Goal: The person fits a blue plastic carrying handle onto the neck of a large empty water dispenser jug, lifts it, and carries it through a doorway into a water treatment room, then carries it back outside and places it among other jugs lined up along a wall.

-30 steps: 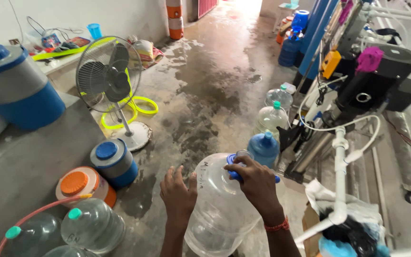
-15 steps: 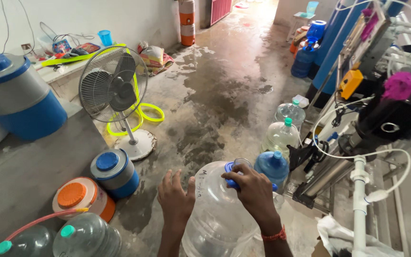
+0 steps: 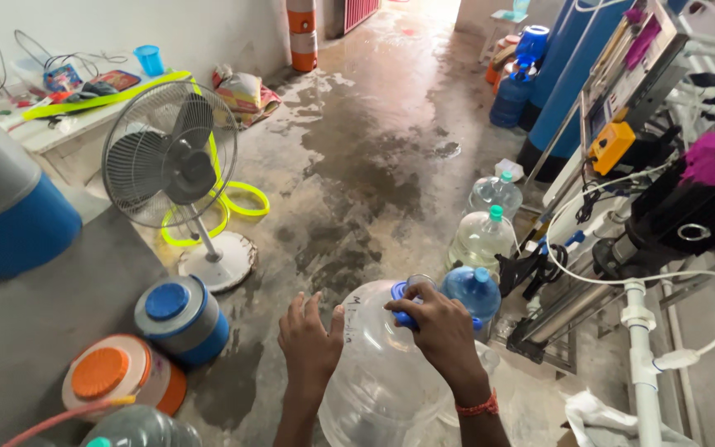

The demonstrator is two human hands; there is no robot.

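Note:
A large clear empty water jug (image 3: pixel 382 372) stands on the wet floor right in front of me. My left hand (image 3: pixel 309 343) rests flat against its left shoulder. My right hand (image 3: pixel 440 331) grips the blue cap (image 3: pixel 401 305) on the jug's neck. A blue water jug (image 3: pixel 473 291) sits just behind my right hand, and two clear jugs with green caps (image 3: pixel 483 238) stand beyond it.
A standing fan (image 3: pixel 174 161) and a yellow hose (image 3: pixel 242 203) are at left. A blue-lidded cooler (image 3: pixel 182 319) and an orange-lidded one (image 3: pixel 122 377) lie on the grey ledge. Filter machinery with white pipes (image 3: pixel 639 331) fills the right. Blue tanks (image 3: pixel 560 74) stand at the back.
My view has shifted so the fan and coolers sit further right. Both hands stay on the clear jug, the right one still on its cap.

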